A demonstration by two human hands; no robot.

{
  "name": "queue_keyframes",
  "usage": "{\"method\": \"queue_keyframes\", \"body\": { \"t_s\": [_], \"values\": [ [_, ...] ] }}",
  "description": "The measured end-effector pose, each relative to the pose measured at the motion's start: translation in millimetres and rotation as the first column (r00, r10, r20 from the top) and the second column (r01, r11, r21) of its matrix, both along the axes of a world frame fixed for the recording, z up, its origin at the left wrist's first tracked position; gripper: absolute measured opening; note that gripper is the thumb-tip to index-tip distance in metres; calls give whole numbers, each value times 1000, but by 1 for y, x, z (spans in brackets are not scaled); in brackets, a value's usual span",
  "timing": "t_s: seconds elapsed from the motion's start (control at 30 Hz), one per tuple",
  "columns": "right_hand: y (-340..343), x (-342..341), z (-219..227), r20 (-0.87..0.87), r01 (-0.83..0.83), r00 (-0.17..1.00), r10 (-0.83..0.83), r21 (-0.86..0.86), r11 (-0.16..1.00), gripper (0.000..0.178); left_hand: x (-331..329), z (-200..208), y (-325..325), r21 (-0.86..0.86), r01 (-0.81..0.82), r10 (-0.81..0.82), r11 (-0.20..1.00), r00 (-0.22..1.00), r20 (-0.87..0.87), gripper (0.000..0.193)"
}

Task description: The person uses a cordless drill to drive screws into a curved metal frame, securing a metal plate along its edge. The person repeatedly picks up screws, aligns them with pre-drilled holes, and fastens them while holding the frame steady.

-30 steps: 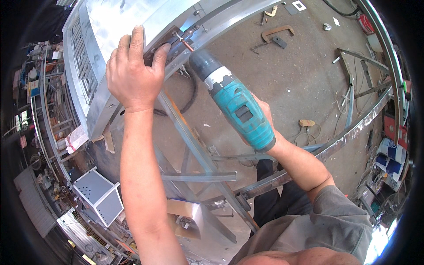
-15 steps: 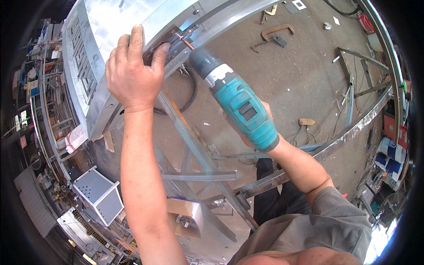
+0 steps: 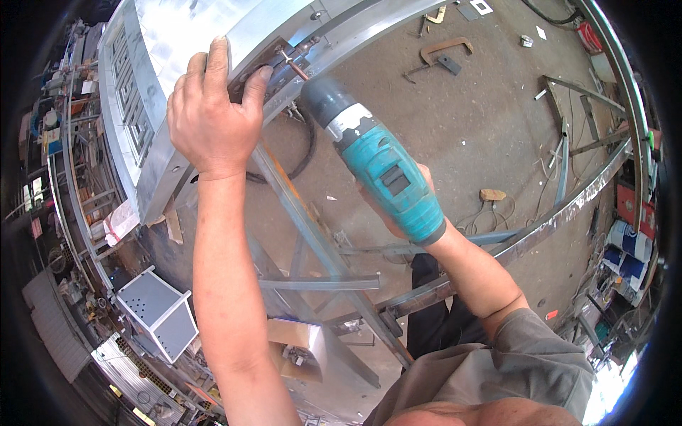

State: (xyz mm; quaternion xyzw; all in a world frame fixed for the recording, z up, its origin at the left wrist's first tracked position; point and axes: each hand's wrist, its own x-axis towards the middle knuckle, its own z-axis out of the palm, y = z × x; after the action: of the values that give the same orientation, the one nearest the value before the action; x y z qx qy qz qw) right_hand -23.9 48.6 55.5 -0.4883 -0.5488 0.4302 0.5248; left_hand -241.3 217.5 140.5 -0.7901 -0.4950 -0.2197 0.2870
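My left hand (image 3: 217, 121) rests on the edge of a silvery metal panel (image 3: 188, 25), fingers stretched out and thumb spread apart. Beside the thumb is a dark brownish metal fitting (image 3: 241, 79) set at the panel's edge. A teal and black cordless drill (image 3: 408, 195) is gripped in my right hand (image 3: 379, 207), whose fingers are partly hidden under the tool. From the black chuck a thin coppery bit (image 3: 296, 68) points up and left. Its tip meets small metal hardware near the fitting; the exact contact is too small to tell.
Metal frame bars (image 3: 320, 284) run beneath my arms, and a long curved rail (image 3: 540, 220) crosses at right. A rusty C-clamp (image 3: 444, 50) lies on the concrete floor (image 3: 497, 121). A grey perforated box (image 3: 158, 312) stands at lower left. A black cable loops under the panel.
The drill and my right forearm have shifted slightly to the left. My left hand has moved barely at all, and the bit stays by the same hardware.
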Motion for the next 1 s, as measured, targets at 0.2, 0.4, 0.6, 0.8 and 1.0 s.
{"method": "queue_keyframes", "body": {
  "t_s": [0.2,0.4,0.6,0.8,1.0],
  "values": [
    [-2,4,-6,116,-20,993,15,40,999,21,0,0,0,2,-5,5,1000,1000,-2,67],
    [2,10,-16,127,-107,987,100,45,993,42,0,0,-1,3,-10,10,1000,1000,-7,67],
    [2,7,-11,-156,-56,987,37,-118,991,24,0,-1,1,-2,-12,12,1000,1000,0,67],
    [9,16,0,166,-61,985,50,65,996,19,1,-1,1,7,-11,11,1000,1000,-9,67],
    [9,16,0,66,-74,995,74,-2,997,18,0,-2,1,3,-5,5,1000,1000,-4,67]
  ]
}}
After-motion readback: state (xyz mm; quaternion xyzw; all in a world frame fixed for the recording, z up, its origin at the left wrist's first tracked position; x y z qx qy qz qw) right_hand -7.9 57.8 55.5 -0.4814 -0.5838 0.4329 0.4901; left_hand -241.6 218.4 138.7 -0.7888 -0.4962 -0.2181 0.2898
